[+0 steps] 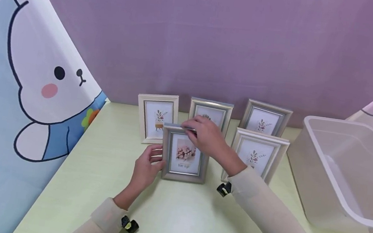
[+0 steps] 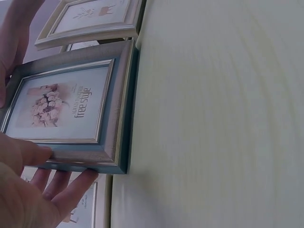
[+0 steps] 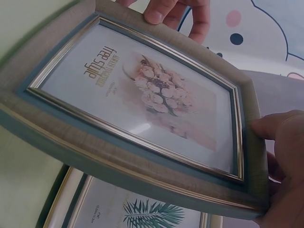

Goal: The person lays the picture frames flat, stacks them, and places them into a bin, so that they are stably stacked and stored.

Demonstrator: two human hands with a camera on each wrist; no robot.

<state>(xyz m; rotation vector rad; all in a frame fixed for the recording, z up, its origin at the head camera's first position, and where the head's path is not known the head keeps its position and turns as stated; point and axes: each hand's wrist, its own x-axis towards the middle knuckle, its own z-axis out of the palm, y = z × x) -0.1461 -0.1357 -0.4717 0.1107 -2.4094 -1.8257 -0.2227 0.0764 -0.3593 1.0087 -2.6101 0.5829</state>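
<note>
Head view first: the flower-print frame (image 1: 184, 159) is right in the middle of the picture, and both hands are on it! The right hand (image 1: 207, 136) pinches its top edge; the left hand (image 1: 147, 166) grips its left side, lower down. Whether the bottom edge touches the pale green table (image 1: 102, 176), I can't tell. Behind, a cream frame (image 1: 158, 119) stands to the upper left, a palm-leaf frame (image 1: 217, 114) peeks past the right hand, and right of centre come a grey-silver frame (image 1: 264, 120) and, below it, a pale frame (image 1: 255, 152) partly covered by the right arm. A plastic bin (image 1: 321, 183) takes the right edge.

Over to the left wrist: the flower-print frame fills the left side, left thumb on its front, fingers against its side edge, right hand at upper left.

Right wrist now: the print appears upside down mid-picture, right thumb pressing the border at the right edge, left fingers up top, palm-leaf frame at the bottom.
</note>
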